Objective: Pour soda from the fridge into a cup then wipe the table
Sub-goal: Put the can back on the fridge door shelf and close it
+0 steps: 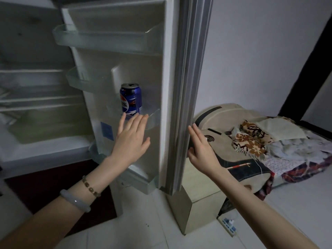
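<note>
Hovering at the door shelf point(152, 121), the left hand point(132, 141) has its fingers straight and spread, holding nothing, with the fingertips just below the soda can point(130, 98). The can stands upright in that shelf, long axis vertical, top up, label outward. Assessment: thin rigid metal, fairly light, likely cold and slick; grip round mid-body. The right hand point(201, 150) lies flat-fingered, ungripping, beside the fridge door point(181, 87) edge.

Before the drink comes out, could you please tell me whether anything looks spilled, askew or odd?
Nothing looks spilled or damaged: the soda can stands upright in the door shelf. Only the cloth scraps heaped on the cushions beside the fridge door look untidy.
</note>
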